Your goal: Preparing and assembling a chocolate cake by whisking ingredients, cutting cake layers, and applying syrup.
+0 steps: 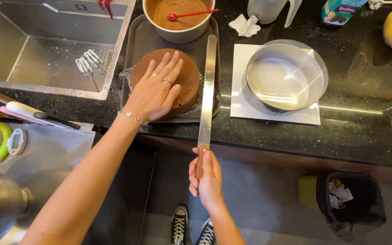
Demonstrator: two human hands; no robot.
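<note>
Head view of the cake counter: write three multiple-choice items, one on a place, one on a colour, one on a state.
1. Where does the left hand rest?
A. on the round cake
B. in the sink
C. on the metal ring

2. What colour is the spatula in the batter pan?
A. green
B. red
C. white

3. How is the long knife held?
A. lying loose
B. by its handle, in the right hand
C. by its blade

Answers: 1 A, palm flat on the brown cake; 2 B, its handle is red; 3 B, fingers wrap the wooden handle.
</note>
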